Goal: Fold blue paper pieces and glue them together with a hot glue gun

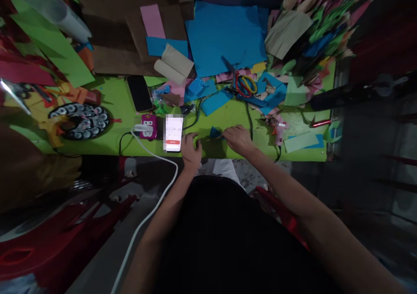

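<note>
My right hand (240, 139) is closed, its fingertips pinching a small piece of dark blue paper (214, 133) just above the table's front part. A thin brownish edge shows below the blue piece, too dim to make out. My left hand (191, 150) is at the table's front edge, beside a lit phone (173, 133). Its thumb and fingers are apart with nothing between them; whether it touches the phone I cannot tell. Right of my right hand lies a pink glue gun (279, 133) with a black cord.
On the green table (208, 150) are scissors (245, 85) among blue paper scraps, large blue sheets (227, 37), a dark phone (139, 93), a pink power adapter (148, 127), and a round black tray (93, 111). Paper flowers (329, 24) crowd the back right. A white cable (156, 198) hangs off the front.
</note>
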{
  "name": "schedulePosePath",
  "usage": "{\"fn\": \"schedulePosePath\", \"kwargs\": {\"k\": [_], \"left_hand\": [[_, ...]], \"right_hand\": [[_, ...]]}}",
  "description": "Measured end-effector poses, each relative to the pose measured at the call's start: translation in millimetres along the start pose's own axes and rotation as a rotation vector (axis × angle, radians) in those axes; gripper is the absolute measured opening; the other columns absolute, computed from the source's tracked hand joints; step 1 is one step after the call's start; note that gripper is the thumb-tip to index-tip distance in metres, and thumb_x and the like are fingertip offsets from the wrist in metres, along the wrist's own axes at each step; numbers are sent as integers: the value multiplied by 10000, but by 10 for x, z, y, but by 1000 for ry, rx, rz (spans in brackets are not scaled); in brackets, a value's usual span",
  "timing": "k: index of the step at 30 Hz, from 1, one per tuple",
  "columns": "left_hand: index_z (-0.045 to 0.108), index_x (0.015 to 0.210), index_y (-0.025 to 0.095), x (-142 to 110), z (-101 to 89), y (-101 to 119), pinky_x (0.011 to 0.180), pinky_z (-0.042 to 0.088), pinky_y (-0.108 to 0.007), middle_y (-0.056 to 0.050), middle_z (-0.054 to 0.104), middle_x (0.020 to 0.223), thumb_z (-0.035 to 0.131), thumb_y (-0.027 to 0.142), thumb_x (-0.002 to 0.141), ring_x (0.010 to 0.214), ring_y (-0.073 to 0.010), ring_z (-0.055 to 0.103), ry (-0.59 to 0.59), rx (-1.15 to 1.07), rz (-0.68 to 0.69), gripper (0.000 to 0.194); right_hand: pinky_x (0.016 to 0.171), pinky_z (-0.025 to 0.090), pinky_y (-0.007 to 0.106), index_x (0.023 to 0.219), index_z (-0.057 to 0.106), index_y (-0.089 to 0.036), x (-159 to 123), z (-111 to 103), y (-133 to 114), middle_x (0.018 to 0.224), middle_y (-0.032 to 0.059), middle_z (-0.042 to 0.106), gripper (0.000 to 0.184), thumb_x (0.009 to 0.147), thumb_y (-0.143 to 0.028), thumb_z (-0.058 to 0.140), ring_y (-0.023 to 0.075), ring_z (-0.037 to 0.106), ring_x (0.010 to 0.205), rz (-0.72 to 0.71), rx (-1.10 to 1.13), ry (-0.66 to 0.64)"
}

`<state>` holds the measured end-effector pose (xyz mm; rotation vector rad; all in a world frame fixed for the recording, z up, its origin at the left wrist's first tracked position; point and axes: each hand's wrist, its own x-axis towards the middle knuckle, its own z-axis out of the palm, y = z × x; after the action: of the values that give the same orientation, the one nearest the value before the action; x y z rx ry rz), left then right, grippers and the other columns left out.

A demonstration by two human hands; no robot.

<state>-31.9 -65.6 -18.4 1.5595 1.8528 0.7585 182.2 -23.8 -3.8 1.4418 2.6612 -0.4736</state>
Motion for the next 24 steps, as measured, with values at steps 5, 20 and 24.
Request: {"fn": "schedulePosePath", "kwargs": {"k": [5, 20, 24], "left_hand": [[642, 1225, 229, -93, 86, 38, 1036, 422, -426, -100, 662, 1252, 517, 195, 915, 1168, -276, 579, -223, 183, 141, 336], [700, 1173, 272, 7, 243, 65, 968, 410, -466, -130, 667, 1153, 462, 234, 950, 1090, -309, 574, -302, 364, 173, 328], [707, 1167, 280, 8, 216, 73, 982, 409, -480, -131, 665, 1170, 463, 214, 939, 1103, -315, 572, -294, 374, 166, 340]], "right_hand": [[778, 319, 380, 964, 710, -195, 67, 65, 7, 937, 111, 716, 228, 895, -119, 507, 255, 581, 878, 47, -20, 5], [904, 358, 415, 1146, 701, -263, -207, 152, 177, 1221, 80, 699, 271, 897, -222, 602, 277, 569, 1099, 34, 195, 94], [891, 354, 410, 1099, 720, -266, -148, 212, 195, 1149, 83, 720, 218, 938, -284, 573, 266, 577, 1056, 18, 185, 80]]}}
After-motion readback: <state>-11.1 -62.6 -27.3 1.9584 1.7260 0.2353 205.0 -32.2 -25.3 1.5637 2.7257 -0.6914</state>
